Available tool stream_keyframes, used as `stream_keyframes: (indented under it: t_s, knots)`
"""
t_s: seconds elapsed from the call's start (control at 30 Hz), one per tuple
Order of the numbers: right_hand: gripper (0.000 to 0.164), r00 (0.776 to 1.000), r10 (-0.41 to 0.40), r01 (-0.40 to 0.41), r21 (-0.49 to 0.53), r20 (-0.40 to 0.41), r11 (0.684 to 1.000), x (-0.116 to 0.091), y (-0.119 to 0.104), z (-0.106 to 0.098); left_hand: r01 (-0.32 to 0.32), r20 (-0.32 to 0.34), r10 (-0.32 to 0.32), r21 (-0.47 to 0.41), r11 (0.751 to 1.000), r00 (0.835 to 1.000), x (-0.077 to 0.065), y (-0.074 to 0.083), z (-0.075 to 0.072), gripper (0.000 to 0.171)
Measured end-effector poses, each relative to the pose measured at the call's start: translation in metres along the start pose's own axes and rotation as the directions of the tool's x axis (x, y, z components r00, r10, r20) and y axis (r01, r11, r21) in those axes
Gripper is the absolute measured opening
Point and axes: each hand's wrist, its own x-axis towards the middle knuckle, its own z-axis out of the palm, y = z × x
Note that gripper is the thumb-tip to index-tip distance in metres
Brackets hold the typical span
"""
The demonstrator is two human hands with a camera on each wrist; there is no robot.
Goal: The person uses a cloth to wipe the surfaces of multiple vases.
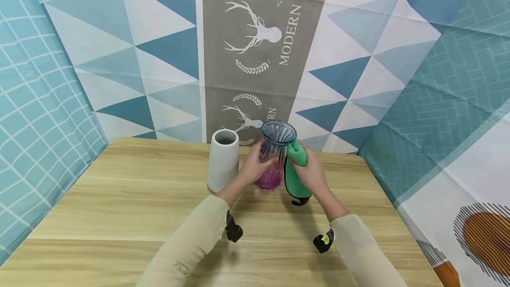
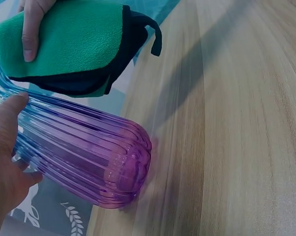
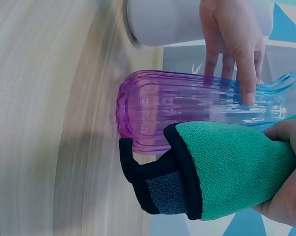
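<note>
Two hands, two loads: my left hand (image 1: 253,167) wraps the ribbed glass vase (image 1: 277,155), thumb across its front and the other fingers round its far side, while my right hand (image 1: 313,169) grips the green cloth (image 1: 295,181), bunched at its top. In the head view, the glass vase lies at 3 o'clock from my left fingers and at 9 o'clock from my right ones; the left is nearer, right on the glass. Its long axis runs from 6 to about half past 12, mouth up; whether its foot touches the table (image 1: 139,198) I cannot tell. As I judge it, all turns on cloth against glass: the green cloth sits at about 4 o'clock from the vase, lengthwise along it, its top end just below the flared rim. I cannot be sure they touch.

Counted: one glass vase, one green cloth with one black tab (image 1: 300,201) at its 6 o'clock end, one white vase (image 1: 223,163) standing at 9 o'clock from my left hand, one table, and two wrist cameras (image 1: 233,228).
</note>
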Motion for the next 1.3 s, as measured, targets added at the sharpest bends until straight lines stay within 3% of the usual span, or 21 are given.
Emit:
stream_keyframes:
  t_s: [0.47,0.73,1.3]
  knots:
    - [0.066,0.993,-0.113,0.116,-0.129,0.029,0.985,-0.004,0.003,0.015,-0.041,-0.020,0.042,0.052,0.998,0.999,0.002,-0.002,0.003,0.077]
    - [0.067,0.992,-0.098,0.114,-0.236,0.078,0.965,-0.008,0.012,0.023,-0.041,-0.009,0.042,0.065,0.997,0.999,0.002,0.000,0.003,0.076]
    - [0.065,0.973,-0.024,0.084,-0.258,0.227,0.963,-0.018,0.033,0.036,-0.042,0.000,0.042,0.038,0.998,0.999,0.001,0.000,-0.001,0.076]
